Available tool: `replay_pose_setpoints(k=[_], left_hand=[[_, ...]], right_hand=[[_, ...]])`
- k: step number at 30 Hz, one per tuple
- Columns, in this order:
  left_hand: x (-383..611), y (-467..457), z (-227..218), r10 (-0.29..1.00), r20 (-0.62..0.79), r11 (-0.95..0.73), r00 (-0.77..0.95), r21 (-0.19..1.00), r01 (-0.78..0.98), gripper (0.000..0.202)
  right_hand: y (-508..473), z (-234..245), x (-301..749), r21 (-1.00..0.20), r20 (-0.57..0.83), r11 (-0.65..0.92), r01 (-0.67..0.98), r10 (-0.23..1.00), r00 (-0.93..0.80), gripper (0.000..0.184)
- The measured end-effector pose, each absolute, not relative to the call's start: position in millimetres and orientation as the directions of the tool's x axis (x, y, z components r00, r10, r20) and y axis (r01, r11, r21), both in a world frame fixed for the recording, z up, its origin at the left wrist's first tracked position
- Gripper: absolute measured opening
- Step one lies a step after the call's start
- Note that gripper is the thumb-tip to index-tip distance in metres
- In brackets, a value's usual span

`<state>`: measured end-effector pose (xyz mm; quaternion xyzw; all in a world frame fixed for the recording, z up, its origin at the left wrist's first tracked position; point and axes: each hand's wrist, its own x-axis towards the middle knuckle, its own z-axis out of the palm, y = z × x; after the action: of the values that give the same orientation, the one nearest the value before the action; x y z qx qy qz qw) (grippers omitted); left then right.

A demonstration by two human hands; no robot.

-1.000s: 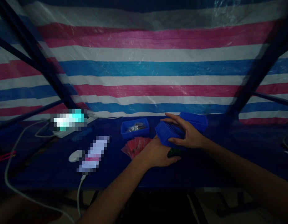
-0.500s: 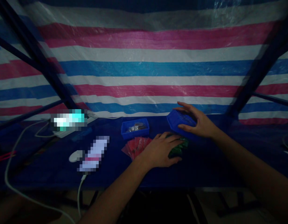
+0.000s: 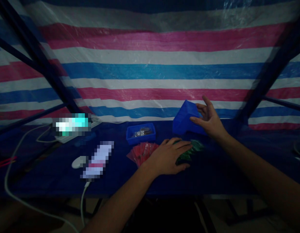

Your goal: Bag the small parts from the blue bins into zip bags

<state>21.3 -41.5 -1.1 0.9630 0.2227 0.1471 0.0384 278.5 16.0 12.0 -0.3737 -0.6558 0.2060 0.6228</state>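
Observation:
My right hand (image 3: pixel 210 121) grips a blue plastic bin (image 3: pixel 184 119) by its side, with the thumb on the near face. The bin is tipped up steeply above the table, and its inside is turned out of sight. Flat on top of green plastic packets (image 3: pixel 196 146) lies my left hand (image 3: pixel 167 158), fingers stretched out and covering part of them. Red plastic packets (image 3: pixel 142 153) are fanned out just left of that hand. Behind these, a second blue bin (image 3: pixel 135 140) stands upright with small clear packets inside.
On the left of the blue table (image 3: pixel 227 174) lie a blurred-out phone (image 3: pixel 98 160), a round white object (image 3: pixel 78 162) and a white cable (image 3: pixel 9 168). A power strip (image 3: pixel 67 137) sits farther back. Striped sheeting (image 3: pixel 150 71) hangs behind, between dark metal posts.
My right hand has tilted the blue bin from a low slant to a steep one, raising it. More green packets now show beyond my left hand, which has barely moved.

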Motion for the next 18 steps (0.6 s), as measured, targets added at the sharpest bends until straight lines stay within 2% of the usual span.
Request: replay_pose_setpoints(k=[4, 8, 12, 15, 18], left_hand=[[21.1, -41.6, -3.1, 0.442, 0.292, -0.897, 0.848, 0.151, 0.416, 0.071], [22.0, -44.1, 1.7, 0.445, 0.333, -0.896, 0.831, 0.148, 0.420, 0.071], [17.2, -41.9, 17.1, 0.466, 0.431, -0.879, 0.773, 0.127, 0.459, 0.061], [2.1, -28.0, 24.9, 0.592, 0.517, -0.766, 0.619, 0.123, 0.631, 0.047], [-19.5, -6.0, 20.7, 0.703, 0.486, -0.630, 0.520, 0.085, 0.772, 0.049]], right_hand=[[25.5, -2.4, 280.7, -0.855, 0.484, 0.457, 0.246, 0.873, 0.059, 0.121], [27.2, -8.7, 281.3, -0.911, 0.348, 0.330, 0.248, 0.937, 0.030, 0.102], [25.9, -7.4, 281.9, -0.859, 0.348, 0.353, 0.371, 0.934, -0.084, 0.085], [24.3, -4.9, 280.9, -0.760, 0.338, 0.351, 0.547, 0.932, -0.129, 0.083], [23.0, -3.8, 277.4, -0.689, 0.328, 0.348, 0.636, 0.932, -0.153, 0.079]])
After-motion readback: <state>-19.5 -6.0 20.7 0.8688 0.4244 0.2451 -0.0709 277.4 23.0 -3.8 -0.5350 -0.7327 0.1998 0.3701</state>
